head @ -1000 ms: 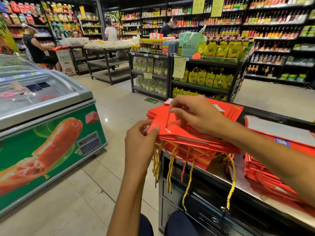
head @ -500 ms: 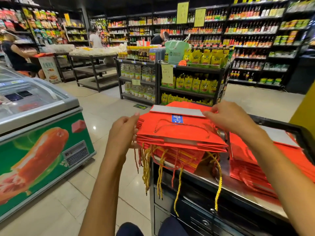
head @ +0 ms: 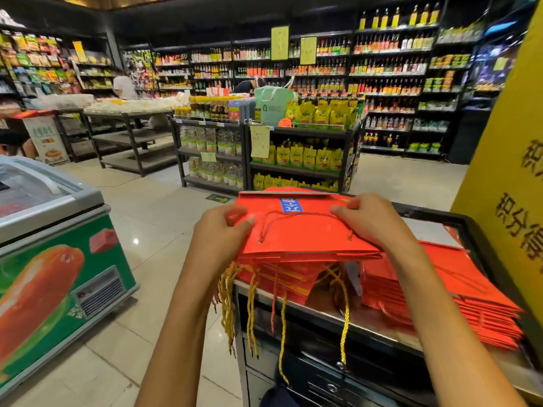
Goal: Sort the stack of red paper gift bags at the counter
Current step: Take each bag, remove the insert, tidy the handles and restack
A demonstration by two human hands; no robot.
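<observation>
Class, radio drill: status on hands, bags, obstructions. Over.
Left hand and right hand grip top red bag at its sides. Stack beneath, second pile right. Nothing obstructing.

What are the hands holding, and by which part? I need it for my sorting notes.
Both hands hold the top red gift bag flat above the stack: left hand pinches its left edge, right hand grips its right edge.

Freezer (head: 55,259) cut off by the left edge, yellow sign (head: 511,177) cut off at right, surface (head: 367,324) largely hidden under red bags, blue label (head: 291,205) print unreadable, far shelf bottles (head: 388,63) too small to identify, distant shoppers blurred
</observation>
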